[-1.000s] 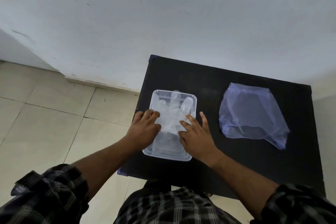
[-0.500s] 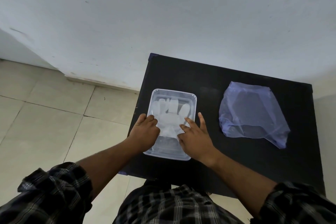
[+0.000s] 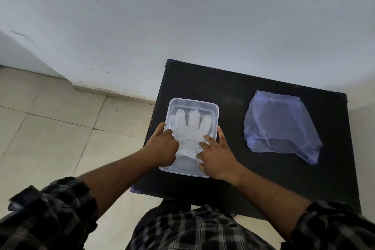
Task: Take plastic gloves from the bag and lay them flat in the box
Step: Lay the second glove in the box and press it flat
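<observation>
Head view, looking down: the near edge of the black counter point(image 3: 263, 189) is cut off by the person's checked shirt point(image 3: 192, 229), and both rolled sleeves run out of the frame at the bottom corners.

One clear plastic box point(image 3: 216, 119), rectangular with rounded corners, sits at the counter's left side. Its near rim is partly covered by both wrists. Inside it lies at least one translucent plastic glove point(image 3: 189, 134), spread palm-flat with four finger lobes pointing toward the wall; the thumb area is hidden under the hands. Whether more gloves lie stacked beneath cannot be told, since the film is see-through and crinkled.

The left hand point(image 3: 162, 148) is loosely curled, knuckles up, fingertips pressing on the glove's left edge just inside the box wall; it does not appear to pinch anything, though the fingertips are partly hidden. The right hand point(image 3: 215, 156) is spread open, two fingers resting on the glove's right side and one finger lying along the outside of the box rim.

One bluish, thin, wrinkled plastic bag point(image 3: 282, 126) lies flat and slack well apart to the right. Its contents, if any, are not distinguishable.

Behind stands one plain white wall point(image 3: 182, 16); beige floor tiles point(image 3: 50, 128) lie left.
</observation>
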